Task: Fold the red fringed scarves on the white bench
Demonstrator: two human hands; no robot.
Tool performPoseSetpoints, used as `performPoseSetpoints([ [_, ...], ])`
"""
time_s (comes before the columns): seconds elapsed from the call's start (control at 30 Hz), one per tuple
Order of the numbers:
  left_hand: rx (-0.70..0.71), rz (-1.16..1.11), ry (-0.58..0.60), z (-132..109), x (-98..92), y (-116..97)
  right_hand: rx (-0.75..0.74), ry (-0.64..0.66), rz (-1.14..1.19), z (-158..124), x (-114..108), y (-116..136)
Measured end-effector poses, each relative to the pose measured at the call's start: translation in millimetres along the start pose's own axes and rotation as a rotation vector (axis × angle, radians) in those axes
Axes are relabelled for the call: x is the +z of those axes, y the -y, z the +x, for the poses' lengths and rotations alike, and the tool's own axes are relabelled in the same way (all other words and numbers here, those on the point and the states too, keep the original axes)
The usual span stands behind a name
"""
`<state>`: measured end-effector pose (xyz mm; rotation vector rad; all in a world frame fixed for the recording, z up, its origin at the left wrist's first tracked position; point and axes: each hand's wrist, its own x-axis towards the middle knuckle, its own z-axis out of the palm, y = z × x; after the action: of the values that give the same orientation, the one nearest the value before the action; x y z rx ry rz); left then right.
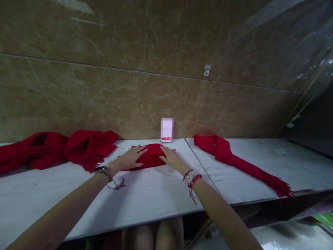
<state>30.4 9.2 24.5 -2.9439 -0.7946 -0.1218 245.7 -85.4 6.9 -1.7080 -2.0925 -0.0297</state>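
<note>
A folded red scarf lies flat on the white table in front of me. My left hand rests on its left end, palm down with the fingers spread. On the right end lies my right hand, also flat with its fingers stretched out. The part of the cloth beneath both palms is hidden. Bracelets circle both of my wrists, with loose cords hanging from them.
Bunched red scarves lie along the wall at left. Another red scarf with a fringed end stretches across the right side of the table. A lit phone leans against the brown tiled wall. The table's front edge is near my knees.
</note>
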Motion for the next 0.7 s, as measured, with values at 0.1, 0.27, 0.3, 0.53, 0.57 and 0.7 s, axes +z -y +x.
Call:
performPoseSetpoints([
  [0.1,-0.079,0.029,-0.083,-13.7,7.0,15.2,0.033,0.034,0.04,13.5,14.0,7.4],
  [0.27,-0.067,-0.014,-0.228,-16.4,17.3,13.4,0.098,0.043,0.018,16.8,22.0,-0.7],
  [0.3,-0.052,-0.029,-0.238,-16.8,17.6,13.3,0.103,0.049,0.0,15.8,21.1,-2.7],
  [0.53,0.021,-0.042,-0.22,-28.3,9.1,18.2,0.117,-0.074,0.052,15.4,16.9,-3.3],
  [0.57,0.02,-0.028,-0.22,-29.6,8.0,17.6,0.101,-0.109,0.057,16.0,16.7,-1.6],
  [0.7,-0.04,-0.005,-0.223,-30.1,6.5,11.7,-0.024,-0.161,0.019,15.8,16.1,6.7],
])
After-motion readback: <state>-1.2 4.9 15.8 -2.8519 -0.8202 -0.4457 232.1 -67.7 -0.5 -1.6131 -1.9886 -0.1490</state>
